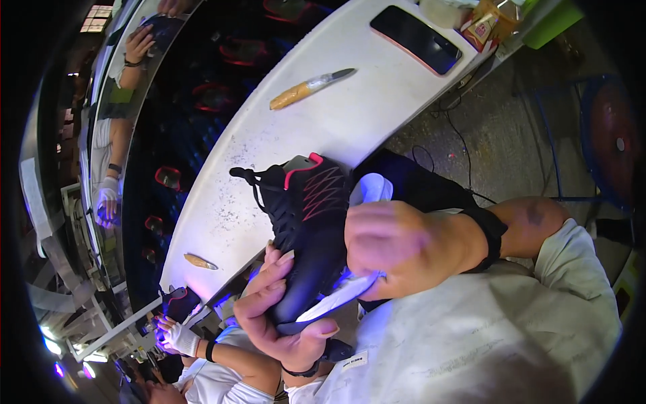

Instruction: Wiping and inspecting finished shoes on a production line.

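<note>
A black sneaker with red crossed stitching and a red-edged collar lies on its side in front of me. Its white sole faces toward my body. My left hand wraps round the toe, fingers on the upper and thumb by the sole's edge. Against the middle of the sole my right hand is closed and slightly blurred by motion. Whatever its fingers hold, if anything, is hidden. Beyond the shoe, a knife with a tan wrapped handle lies on the white bench.
A smaller tan-handled tool and a dark phone lie on the bench, near an orange-lidded tub. Alongside runs a dark line with several red-lined shoes. A co-worker's gloved hand works at lower left. A round reddish stool stands right.
</note>
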`<state>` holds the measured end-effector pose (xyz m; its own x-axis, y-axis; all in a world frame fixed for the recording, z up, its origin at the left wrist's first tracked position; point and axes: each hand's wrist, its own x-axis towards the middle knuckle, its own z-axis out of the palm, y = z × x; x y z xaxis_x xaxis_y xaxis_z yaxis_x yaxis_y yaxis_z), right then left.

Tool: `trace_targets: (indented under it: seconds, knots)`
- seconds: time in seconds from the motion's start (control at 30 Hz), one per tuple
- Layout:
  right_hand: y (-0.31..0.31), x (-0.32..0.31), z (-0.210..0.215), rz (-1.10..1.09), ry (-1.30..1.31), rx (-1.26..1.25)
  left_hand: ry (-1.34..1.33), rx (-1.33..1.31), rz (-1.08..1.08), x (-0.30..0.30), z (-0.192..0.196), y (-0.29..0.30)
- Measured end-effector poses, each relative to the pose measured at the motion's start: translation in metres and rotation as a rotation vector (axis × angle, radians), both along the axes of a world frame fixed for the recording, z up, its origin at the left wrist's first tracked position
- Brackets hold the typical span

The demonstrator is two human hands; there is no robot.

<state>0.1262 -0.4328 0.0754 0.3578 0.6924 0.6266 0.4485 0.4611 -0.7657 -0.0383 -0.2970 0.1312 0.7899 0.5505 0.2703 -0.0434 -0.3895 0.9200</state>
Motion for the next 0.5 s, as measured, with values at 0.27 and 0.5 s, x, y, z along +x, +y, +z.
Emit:
trace_targets:
  seconds: [0.27,0.5]
  knots:
    - [0.017,0.007,-0.009,-0.008,-0.008,-0.072,-0.082,0.267,-0.217,0.002,-0.002,0.039]
    - [0.025,0.026,-0.055,-0.14,-0.001,-0.282,0.513,0.81,-0.281,0.047,0.053,0.037]
